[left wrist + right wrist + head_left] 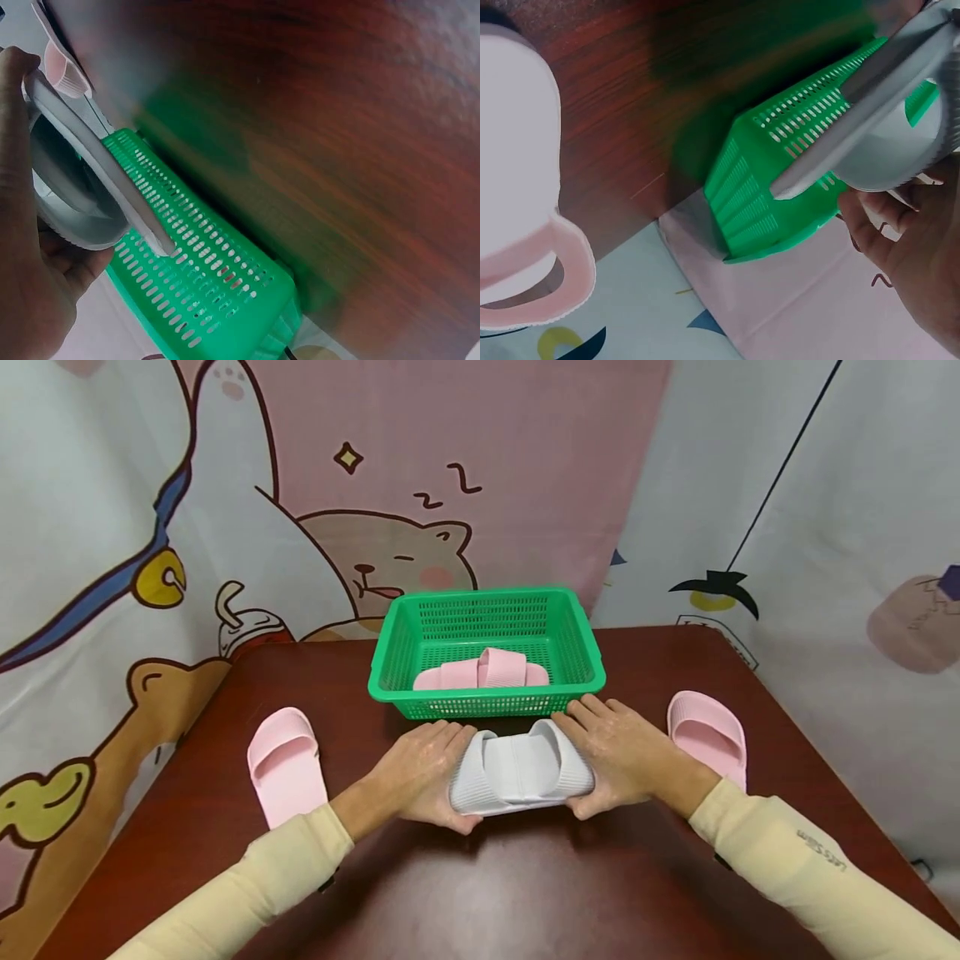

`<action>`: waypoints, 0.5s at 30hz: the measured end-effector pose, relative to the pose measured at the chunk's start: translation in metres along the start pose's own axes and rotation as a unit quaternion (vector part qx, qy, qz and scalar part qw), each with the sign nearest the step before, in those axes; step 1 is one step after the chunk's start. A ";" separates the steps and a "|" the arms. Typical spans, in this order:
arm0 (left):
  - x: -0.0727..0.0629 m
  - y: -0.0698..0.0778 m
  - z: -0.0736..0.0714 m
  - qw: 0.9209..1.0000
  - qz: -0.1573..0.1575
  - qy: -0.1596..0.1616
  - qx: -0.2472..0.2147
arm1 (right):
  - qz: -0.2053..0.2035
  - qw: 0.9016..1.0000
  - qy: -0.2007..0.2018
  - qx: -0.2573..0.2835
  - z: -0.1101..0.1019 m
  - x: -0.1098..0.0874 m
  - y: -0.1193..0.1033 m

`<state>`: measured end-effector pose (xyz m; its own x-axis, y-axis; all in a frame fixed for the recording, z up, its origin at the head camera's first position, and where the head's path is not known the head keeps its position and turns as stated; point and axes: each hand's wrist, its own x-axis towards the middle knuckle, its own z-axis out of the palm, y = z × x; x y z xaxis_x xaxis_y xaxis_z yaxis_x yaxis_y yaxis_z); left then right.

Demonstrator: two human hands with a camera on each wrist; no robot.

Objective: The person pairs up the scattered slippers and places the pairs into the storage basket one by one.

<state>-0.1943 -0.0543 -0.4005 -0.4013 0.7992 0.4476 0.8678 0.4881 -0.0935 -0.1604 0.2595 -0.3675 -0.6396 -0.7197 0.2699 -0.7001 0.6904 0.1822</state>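
Both hands hold a pair of light grey slide slippers (517, 768) above the table, just in front of the green basket (487, 702). The two slippers lie overlapped, with their ribbed straps at opposite ends. My left hand (423, 772) grips the left end, thumb on the near side and fingers on the far side. At the right end my right hand (615, 752) grips in the same way. In the left wrist view the grey slipper (139, 206) is seen edge-on. The right wrist view shows the grey slippers (855, 135) tilted before the basket.
Inside the basket lies a pair of pink slippers (459, 675). One pink slipper (288, 772) rests on the dark red table (480, 902) at the left, another pink slipper (708, 735) at the right. A cartoon-printed curtain (555, 468) hangs behind and beside the table.
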 end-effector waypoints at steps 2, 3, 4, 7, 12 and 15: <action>-0.003 0.004 0.001 1.000 0.002 -0.005 -0.002 | -0.008 1.000 -0.003 0.001 0.003 0.000 -0.004; -0.004 0.005 0.002 1.000 0.003 -0.006 -0.002 | -0.011 1.000 -0.003 0.001 0.005 0.000 -0.006; -0.005 0.007 0.002 1.000 0.004 -0.007 0.000 | -0.013 1.000 0.000 0.000 0.007 0.000 -0.007; -0.005 0.009 0.004 1.000 0.004 -0.005 0.006 | -0.016 1.000 0.016 0.001 0.011 0.001 -0.010; 0.003 0.011 0.005 1.000 0.010 -0.006 0.012 | -0.016 0.999 0.031 0.018 0.014 0.003 -0.009; 0.006 0.011 0.005 1.000 0.015 -0.008 0.015 | -0.014 0.999 0.022 0.031 0.014 0.002 -0.008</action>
<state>-0.1889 -0.0427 -0.4039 -0.3795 0.8190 0.4305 0.8709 0.4733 -0.1327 -0.1605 0.2515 -0.3818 -0.6054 -0.7342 0.3072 -0.7369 0.6630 0.1322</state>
